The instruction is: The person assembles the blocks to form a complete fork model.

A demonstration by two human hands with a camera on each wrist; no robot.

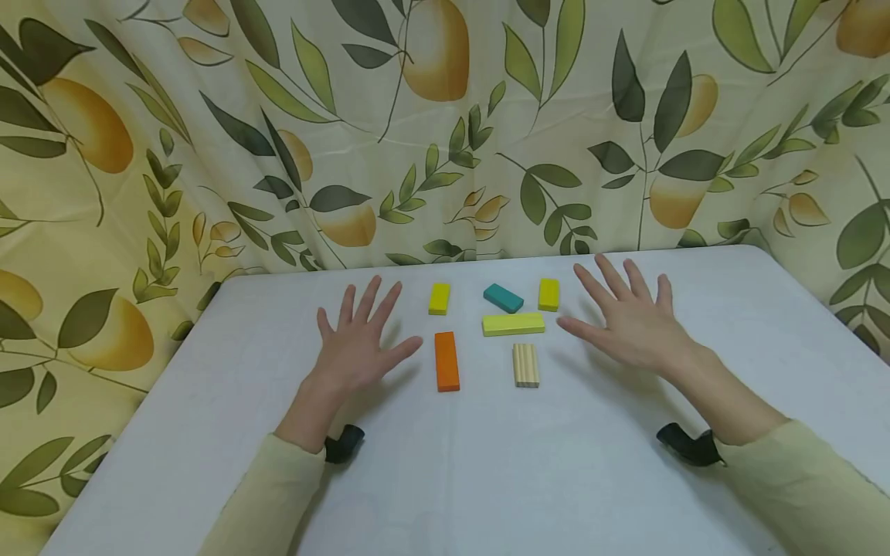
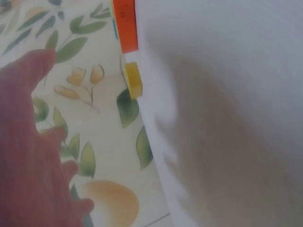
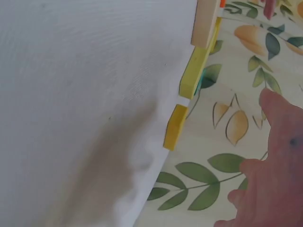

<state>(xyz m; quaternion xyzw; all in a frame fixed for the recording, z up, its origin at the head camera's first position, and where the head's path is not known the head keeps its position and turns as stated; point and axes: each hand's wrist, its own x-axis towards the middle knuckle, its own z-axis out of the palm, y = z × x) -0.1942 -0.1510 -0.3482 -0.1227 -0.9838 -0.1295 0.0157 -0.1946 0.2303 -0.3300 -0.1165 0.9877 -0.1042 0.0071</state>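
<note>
Orange block [image 1: 447, 361], long axis near-to-far

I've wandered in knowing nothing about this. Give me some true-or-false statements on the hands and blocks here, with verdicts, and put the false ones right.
1. The left hand and the right hand both have spread fingers. True.
2. The orange block lies nearer the left hand than the right hand. True.
3. The right hand grips the orange block. False: it holds nothing.
4. The teal block lies beyond the long yellow-green block. True.
5. Something is stacked on the orange block. False: its top is bare, and the pale wooden piece lies apart from it on the white tabletop.
</note>
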